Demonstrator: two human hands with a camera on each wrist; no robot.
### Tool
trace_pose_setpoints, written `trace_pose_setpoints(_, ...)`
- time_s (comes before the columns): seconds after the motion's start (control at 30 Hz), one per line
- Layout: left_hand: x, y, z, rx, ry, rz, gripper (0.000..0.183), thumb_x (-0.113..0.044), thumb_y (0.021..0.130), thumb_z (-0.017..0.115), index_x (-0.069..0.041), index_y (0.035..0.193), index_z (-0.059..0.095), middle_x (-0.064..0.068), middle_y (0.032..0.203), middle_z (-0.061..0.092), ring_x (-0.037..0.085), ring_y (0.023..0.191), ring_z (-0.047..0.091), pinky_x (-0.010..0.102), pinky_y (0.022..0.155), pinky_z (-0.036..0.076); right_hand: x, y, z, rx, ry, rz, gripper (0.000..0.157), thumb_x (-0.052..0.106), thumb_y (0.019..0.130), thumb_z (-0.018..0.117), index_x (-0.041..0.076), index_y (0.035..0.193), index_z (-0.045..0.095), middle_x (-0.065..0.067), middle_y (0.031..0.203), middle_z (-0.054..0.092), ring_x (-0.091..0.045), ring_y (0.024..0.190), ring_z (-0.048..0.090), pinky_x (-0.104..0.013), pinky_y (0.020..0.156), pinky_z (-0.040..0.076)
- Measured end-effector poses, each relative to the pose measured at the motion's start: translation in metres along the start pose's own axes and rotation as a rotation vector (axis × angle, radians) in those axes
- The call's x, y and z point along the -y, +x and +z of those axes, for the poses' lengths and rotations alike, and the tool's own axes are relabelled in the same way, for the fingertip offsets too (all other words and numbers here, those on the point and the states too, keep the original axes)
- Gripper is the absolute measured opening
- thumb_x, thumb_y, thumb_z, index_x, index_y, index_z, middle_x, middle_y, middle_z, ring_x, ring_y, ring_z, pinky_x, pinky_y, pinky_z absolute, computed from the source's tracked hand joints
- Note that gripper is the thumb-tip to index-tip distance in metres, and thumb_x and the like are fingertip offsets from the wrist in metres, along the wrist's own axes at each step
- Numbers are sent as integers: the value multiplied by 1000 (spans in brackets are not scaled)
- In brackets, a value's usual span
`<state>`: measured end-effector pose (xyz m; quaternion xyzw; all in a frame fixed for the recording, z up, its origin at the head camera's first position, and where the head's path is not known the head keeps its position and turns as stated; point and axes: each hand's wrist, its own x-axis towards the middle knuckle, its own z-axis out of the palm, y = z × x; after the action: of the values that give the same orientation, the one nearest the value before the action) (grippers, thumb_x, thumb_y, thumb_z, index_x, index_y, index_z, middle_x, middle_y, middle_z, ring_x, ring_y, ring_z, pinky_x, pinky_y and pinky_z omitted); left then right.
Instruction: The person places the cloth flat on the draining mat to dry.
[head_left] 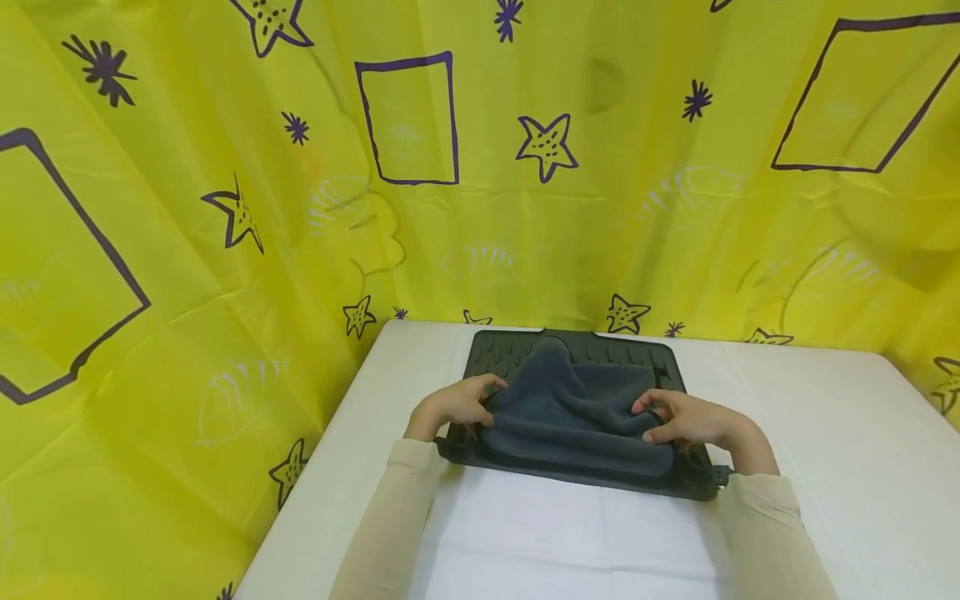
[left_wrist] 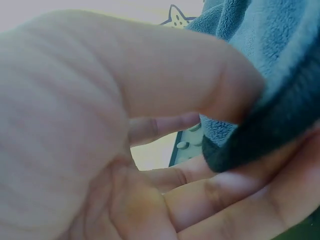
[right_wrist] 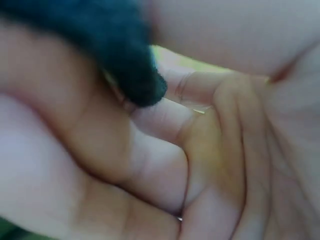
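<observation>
A dark grey-blue plush cloth [head_left: 577,400], folded and rumpled, lies over a dark ridged mat [head_left: 495,354]. At the cloth's left edge my left hand [head_left: 459,402] pinches it; in the left wrist view the thumb lies on top of the cloth [left_wrist: 280,75] and the fingers run underneath. My right hand [head_left: 693,419] grips the opposite edge, and in the right wrist view a dark fold of the cloth [right_wrist: 127,60] sits between thumb and curled fingers. Part of the cloth bunches up into a peak near the mat's far side.
The mat rests on a white-covered table [head_left: 810,417], with white surface to both sides and in front. A yellow curtain [head_left: 600,233] with purple stars and outlines hangs behind the table and along its left side.
</observation>
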<state>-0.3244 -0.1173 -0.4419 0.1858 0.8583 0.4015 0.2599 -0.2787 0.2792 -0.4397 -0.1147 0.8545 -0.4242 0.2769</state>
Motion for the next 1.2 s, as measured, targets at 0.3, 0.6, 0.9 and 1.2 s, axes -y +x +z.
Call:
trace_pose_setpoints(0.3,3,7,5,-142,126,16,50,-24,97,69,-11,142,53,6,79,60,17,53,55,30,55,53,-4,3,-1,-62,42,14,50,28,101,65,-4,133,43,-9,99,68,-23,79,64,-40,70,57)
trace_pose_setpoints(0.6,0,21,19,-441,193,43,31,-21,102,58,-7,130,63,10,94,71,22,86,67,38,77,53,0,15,5,-270,60,47,51,22,102,61,-9,133,35,-9,92,52,-22,82,54,-36,70,51)
trace_pose_setpoints(0.9,4,18,9,-483,165,51,27,-6,89,67,-7,116,69,7,84,73,15,70,63,28,63,48,3,18,3,-393,17,30,57,12,99,58,-13,140,28,-15,102,61,-26,94,57,-34,74,49)
trace_pose_setpoints(1.2,5,5,-6,-243,133,-24,31,-3,90,68,-5,120,57,4,66,59,16,55,54,26,53,44,9,11,2,-413,12,13,57,9,97,55,-13,142,29,-15,100,51,-20,79,51,-32,68,47)
